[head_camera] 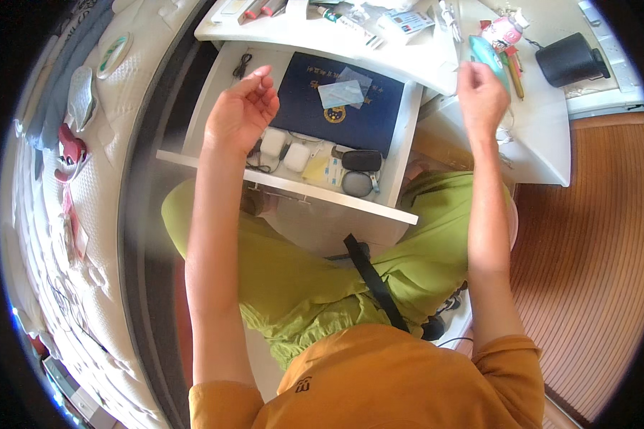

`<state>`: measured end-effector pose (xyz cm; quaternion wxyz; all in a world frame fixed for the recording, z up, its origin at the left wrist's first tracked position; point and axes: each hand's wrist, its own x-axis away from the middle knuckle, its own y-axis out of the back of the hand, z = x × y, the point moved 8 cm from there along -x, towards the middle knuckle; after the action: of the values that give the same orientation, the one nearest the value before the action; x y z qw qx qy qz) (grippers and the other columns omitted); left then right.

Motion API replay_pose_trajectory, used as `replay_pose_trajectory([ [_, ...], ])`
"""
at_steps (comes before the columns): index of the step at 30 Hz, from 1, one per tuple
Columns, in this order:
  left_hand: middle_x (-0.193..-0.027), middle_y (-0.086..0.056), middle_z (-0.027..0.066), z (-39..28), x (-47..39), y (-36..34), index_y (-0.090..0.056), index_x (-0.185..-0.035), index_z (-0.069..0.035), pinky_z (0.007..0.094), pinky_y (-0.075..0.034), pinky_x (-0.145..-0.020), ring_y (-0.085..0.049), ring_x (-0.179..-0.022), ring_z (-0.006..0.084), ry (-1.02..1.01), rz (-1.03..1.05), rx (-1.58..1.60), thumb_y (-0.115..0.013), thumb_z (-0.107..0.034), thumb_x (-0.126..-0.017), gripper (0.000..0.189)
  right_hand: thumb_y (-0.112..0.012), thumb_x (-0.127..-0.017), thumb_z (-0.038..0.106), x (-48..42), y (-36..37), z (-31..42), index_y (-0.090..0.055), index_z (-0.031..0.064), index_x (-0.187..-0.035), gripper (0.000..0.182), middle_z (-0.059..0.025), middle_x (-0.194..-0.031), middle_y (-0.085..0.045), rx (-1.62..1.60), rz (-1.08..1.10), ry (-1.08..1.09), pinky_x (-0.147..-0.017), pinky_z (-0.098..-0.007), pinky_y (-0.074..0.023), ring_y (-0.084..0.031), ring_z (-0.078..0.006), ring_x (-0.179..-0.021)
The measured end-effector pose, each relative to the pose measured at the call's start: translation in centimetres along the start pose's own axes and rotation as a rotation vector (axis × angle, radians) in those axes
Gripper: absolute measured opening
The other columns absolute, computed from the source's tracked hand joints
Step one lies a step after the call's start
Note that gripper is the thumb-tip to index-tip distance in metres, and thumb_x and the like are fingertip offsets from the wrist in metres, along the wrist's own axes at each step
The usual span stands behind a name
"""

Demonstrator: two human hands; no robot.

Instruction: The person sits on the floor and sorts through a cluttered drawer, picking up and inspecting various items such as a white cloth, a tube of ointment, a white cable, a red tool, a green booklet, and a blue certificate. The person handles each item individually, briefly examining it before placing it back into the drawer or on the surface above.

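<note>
An open white drawer (412,123) is pulled out before me. Over its left side is my left hand (242,111), fingers loosely curled and nothing visible in them. My right hand (482,95) is raised by the right end of the white desktop (311,32), its fingers bent together; whether they pinch something small is hidden. Beside that hand lies a teal pouch or packet (485,52). Inside the drawer is a dark blue folder (300,102) bearing writing and a gold emblem, with a clear plastic sleeve (339,94) on top.
White chargers or cases (296,156), a black case (361,160), a grey round case (357,184) and a black cable (242,65) share the drawer. A tube (349,27), a small box (406,24), a pink bottle (504,33) and a black cup (571,60) stand or lie behind. Left is a mattress (123,107).
</note>
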<state>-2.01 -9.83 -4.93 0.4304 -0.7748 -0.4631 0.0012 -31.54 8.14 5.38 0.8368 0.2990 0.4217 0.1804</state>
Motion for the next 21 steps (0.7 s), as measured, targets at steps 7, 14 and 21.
replay_pose_trajectory([
  [7,-0.077,-0.056,0.003,-1.0,-0.3,0.3,-0.06,-0.093,-0.001,0.0249,-0.048,-0.063,-0.054,-0.068,0.0123,-0.006,-0.02,0.015,-0.056,-0.01,-0.083,0.013,-0.058,-0.076,0.013,8.1,-12.6,8.0,-0.063,0.0009,-0.08,0.013,-0.0165,-0.075,-0.061,0.107,0.757,0.372,-0.066,-0.0418,-0.0492,-0.061,-0.0323,-0.073],
  [14,-0.081,-0.056,0.0048,-2.2,0.1,0.3,-0.056,-0.104,0.001,0.0237,-0.049,-0.064,-0.054,-0.071,0.0126,-0.038,-0.01,0.029,-0.052,-0.007,-0.086,0.021,-0.062,-0.075,0.018,8.3,-19.4,4.9,-0.055,0.0004,-0.101,0.032,-0.0174,-0.103,-0.053,0.217,0.694,0.332,-0.079,-0.0395,-0.0461,-0.051,-0.0338,-0.098],
  [21,-0.081,-0.056,0.0047,-3.2,0.5,1.2,-0.056,-0.104,0.0,0.0238,-0.049,-0.064,-0.055,-0.071,0.0125,-0.048,0.006,0.062,-0.053,-0.008,-0.085,0.02,-0.07,-0.069,0.023,8.1,-21.0,3.8,-0.052,0.0029,-0.107,0.047,-0.0182,-0.103,-0.05,0.228,0.718,0.155,-0.084,-0.0398,-0.0422,-0.049,-0.0355,-0.098],
])
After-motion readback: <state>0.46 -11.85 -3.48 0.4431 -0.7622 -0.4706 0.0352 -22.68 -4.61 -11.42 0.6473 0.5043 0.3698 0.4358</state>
